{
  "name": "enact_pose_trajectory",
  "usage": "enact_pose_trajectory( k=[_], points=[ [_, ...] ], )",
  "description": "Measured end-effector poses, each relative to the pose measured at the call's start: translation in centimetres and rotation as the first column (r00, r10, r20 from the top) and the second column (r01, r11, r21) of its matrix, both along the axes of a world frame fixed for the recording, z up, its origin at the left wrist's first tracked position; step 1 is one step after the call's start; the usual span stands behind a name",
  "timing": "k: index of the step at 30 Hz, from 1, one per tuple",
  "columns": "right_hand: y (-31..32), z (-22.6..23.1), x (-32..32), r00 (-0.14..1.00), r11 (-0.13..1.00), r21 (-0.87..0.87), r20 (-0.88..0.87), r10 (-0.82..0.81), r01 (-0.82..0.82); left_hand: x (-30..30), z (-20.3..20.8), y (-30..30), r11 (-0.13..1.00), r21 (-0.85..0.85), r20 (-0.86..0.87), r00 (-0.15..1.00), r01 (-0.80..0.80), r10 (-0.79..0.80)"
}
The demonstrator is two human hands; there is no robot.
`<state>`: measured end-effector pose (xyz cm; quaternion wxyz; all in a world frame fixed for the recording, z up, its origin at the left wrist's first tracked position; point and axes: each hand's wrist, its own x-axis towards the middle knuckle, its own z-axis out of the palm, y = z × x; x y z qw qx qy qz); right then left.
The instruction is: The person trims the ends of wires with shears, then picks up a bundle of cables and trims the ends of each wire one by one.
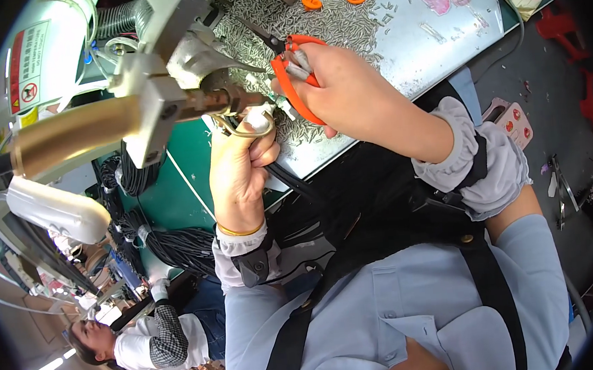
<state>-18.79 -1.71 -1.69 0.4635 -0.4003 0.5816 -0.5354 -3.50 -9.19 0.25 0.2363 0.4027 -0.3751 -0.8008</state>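
left hand [239, 167] fingers clamped on white cable end [259, 121] just under machine nozzle [230, 100] | right hand [344, 85] beside nozzle, fingers closed on orange-handled snips [289, 82] | judgement: hold cable steady, cut flush

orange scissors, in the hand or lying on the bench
In the hand: the right hand grips the orange scissors by their handles, lifted off the bench.

Factory assembly workshop, bench machine [159, 91], heaped small metal pins [326, 25], cable bundles [177, 245]
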Motion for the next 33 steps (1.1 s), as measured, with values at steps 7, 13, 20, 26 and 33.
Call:
enact_pose_trajectory(
  k=[7,13,20,26,33],
  points=[
    [-0.1,-0.4,0.0,0.998,1.0,-0.001,-0.058,0.007,-0.007,-0.1,0.1,0.3,0.997,-0.075,0.014,1.0,0.007,-0.005],
    [0.1,0.2,0.2,1.0,1.0,0.028,-0.01,-0.003,0.003,0.1,-0.1,0.4,0.996,-0.092,0.028,0.999,-0.017,0.02],
    [2.8,0.2,-0.2,0.988,0.993,-0.113,-0.141,-0.056,0.041,0.7,0.5,2.7,0.992,-0.095,-0.108,0.99,0.084,-0.094],
    [5.4,0.7,0.3,0.629,0.9,-0.385,-0.653,-0.423,0.205,0.6,0.9,7.3,0.938,-0.345,0.102,0.993,-0.015,0.053],
    [5.9,1.8,0.2,0.884,0.914,-0.298,-0.453,0.118,-0.275,1.8,0.4,9.0,0.947,-0.258,0.19,0.971,0.19,-0.143]
  ],
)
